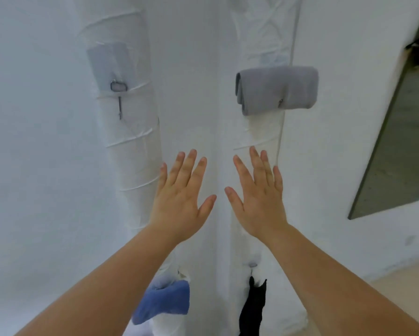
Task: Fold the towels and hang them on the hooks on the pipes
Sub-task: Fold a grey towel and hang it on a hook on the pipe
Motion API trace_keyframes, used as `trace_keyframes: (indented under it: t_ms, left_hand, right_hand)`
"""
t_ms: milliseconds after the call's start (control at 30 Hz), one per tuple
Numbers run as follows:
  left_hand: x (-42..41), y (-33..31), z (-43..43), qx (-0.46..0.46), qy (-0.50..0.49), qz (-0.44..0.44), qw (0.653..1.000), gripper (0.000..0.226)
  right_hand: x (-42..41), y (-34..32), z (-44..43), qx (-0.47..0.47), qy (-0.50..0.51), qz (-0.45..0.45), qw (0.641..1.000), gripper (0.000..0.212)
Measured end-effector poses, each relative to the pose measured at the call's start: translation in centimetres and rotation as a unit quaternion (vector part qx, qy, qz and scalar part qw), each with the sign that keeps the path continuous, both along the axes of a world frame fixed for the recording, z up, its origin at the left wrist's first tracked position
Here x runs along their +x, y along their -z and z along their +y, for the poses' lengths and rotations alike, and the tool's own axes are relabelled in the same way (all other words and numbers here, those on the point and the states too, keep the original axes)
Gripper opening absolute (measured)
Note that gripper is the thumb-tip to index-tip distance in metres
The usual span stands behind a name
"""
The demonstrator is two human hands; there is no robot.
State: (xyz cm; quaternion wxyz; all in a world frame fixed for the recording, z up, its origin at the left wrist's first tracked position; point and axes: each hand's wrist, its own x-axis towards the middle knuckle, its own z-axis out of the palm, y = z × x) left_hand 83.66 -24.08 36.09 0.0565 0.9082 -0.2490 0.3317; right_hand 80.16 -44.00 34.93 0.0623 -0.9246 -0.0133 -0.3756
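Towels hang on the wrapped pipes: a folded grey towel (pixel 277 89) at 1 o'clock, a blue towel (pixel 163 303) and what looks like a black towel (pixel 253 309) at 6. Left hand (pixel 181 202) and right hand (pixel 259 202) spread flat, fingers (pixel 191 163) wide apart, holding nothing, near the right pipe (pixel 259 132). A bare hook (pixel 119 98) sits at 10 o'clock.

Both bare forearms are stretched forward and upward from the lower corners of the view, converging toward the middle. The left hand (pixel 179 202) is held flat with its back to the camera, fingers spread and pointing up, thumb angled inward. The right hand (pixel 259 202) is held likewise, fingers splayed. Nothing is gripped, and the two thumbs are kept slightly apart.
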Motion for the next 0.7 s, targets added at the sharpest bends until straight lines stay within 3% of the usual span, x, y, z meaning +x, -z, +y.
trace_keyframes:
  t_ms: [200, 333, 600, 700]
  left_hand:
    - [-0.3, 5.2, 9.2, 0.023, 0.188, 0.025, 0.982, 0.072]
    - [-2.9, 6.6, 15.1, 0.094, 0.290, 0.079, 0.949, 0.074]
    - [-8.2, 10.5, 20.6, 0.163, 0.341, 0.225, 0.898, 0.072]
    - [-10.6, 13.8, 21.3, 0.180, 0.380, 0.237, 0.876, 0.071]
  right_hand:
    - [-5.6, 6.6, 8.6, -0.040, 0.166, 0.057, 0.984, 0.066]
    - [-11.6, 8.8, 16.1, 0.016, 0.259, 0.107, 0.960, 0.066]
    - [-22.6, 13.0, 26.9, 0.138, 0.338, 0.254, 0.896, 0.067]
    - [-26.7, 15.8, 29.5, 0.156, 0.371, 0.284, 0.870, 0.064]
